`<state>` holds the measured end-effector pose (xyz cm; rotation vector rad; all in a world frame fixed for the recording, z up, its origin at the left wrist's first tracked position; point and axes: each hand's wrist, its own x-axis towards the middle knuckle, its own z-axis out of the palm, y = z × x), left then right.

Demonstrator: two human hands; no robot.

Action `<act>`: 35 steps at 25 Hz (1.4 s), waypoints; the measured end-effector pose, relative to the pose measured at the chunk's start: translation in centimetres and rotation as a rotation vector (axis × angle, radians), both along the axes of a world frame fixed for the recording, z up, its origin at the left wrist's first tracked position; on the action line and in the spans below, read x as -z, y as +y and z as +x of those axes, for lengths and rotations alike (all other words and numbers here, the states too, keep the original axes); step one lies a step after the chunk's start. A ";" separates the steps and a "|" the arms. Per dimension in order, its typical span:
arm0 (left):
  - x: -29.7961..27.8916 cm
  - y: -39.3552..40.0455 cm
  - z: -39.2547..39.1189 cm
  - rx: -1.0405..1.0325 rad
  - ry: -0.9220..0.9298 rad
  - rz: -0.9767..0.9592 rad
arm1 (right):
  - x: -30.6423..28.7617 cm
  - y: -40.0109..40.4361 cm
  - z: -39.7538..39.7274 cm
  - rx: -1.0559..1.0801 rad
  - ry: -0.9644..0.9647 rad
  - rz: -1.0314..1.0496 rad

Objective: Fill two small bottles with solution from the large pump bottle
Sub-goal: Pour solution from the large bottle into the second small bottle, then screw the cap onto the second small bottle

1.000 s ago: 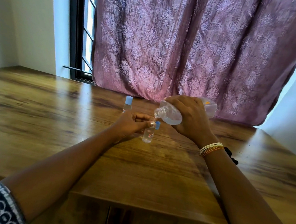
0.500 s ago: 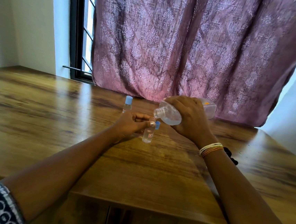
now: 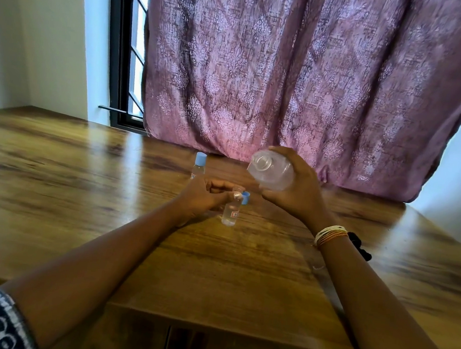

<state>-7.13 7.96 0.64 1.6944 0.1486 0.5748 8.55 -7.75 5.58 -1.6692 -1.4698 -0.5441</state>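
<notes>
My left hand (image 3: pixel 204 195) grips an open small clear bottle (image 3: pixel 231 212) by its neck; the bottle stands on the wooden table (image 3: pixel 81 188) with liquid in it. A loose blue cap (image 3: pixel 245 198) lies just behind it. My right hand (image 3: pixel 298 189) holds the large clear bottle (image 3: pixel 270 169) on its side in the air, up and right of the small bottle, with its uncapped mouth turned toward me. A second small bottle with a blue cap (image 3: pixel 199 166) stands upright behind my left hand.
A mauve patterned curtain (image 3: pixel 303 77) hangs along the table's far edge. A black barred window (image 3: pixel 127 52) is at the back left. A small black object (image 3: pixel 361 247) lies on the table by my right wrist. The table's near edge runs below my forearms.
My right hand lifted the large bottle up and away from the small bottle's mouth and turned its opening toward me. My left hand stayed on the small bottle.
</notes>
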 end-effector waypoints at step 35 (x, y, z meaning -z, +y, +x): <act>-0.2 -0.5 -0.5 0.029 -0.006 -0.012 | 1.9 -3.7 4.7 0.078 0.717 -0.216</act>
